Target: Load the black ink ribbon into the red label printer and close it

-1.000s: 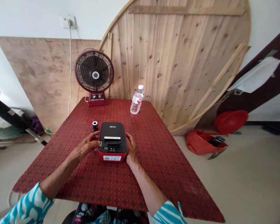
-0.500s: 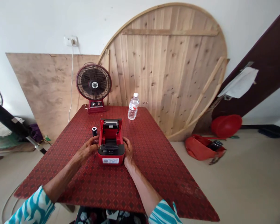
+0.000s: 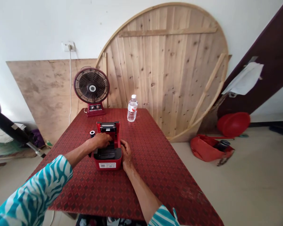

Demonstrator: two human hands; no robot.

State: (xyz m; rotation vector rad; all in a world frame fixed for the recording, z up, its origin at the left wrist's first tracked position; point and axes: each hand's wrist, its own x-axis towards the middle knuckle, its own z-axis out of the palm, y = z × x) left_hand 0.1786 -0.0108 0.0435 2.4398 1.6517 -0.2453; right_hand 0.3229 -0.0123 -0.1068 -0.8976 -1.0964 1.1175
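Printer [image 3: 107, 160] stands open at lower centre; my left hand [image 3: 102, 140] reaches inside (whether it grips anything, I cannot tell), while my right hand [image 3: 125, 153] rests unclenched against its side, steadying it.

White sticker [image 3: 107, 165] on front of red printer [image 3: 108, 154], lower centre of frame: printed lines and code block, characters too small to read. Water bottle [image 3: 132, 108], upper centre: red-and-white wrapper [image 3: 132, 108], wording illegible. Red fan base [image 3: 95, 107], left of bottle: panel markings illegible. No legible text, brand or number in view.
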